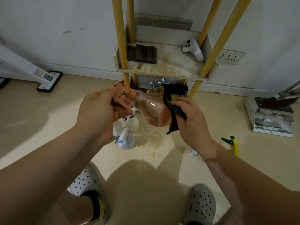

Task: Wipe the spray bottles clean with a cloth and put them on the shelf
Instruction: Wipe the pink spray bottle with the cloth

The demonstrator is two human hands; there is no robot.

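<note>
My left hand (103, 109) grips the brown trigger head of a clear orange-tinted spray bottle (152, 109), held sideways in the air above the floor. My right hand (191, 117) holds a black and yellow cloth (174, 111) pressed against the bottle's base. Below them on the floor stand three white spray bottles (128, 130) in a cluster. A yellow spray bottle with a green head (233, 143) lies on the floor to the right. The shelf (164, 65) with yellow posts stands against the wall straight ahead.
On the shelf lie a folded dark cloth (142, 53) and a white controller (193, 49). Rags and clutter sit under the shelf. Stains mark the floor near the bottles. A stack of boxes (272, 117) sits at the right, a white stand base (48, 82) at the left.
</note>
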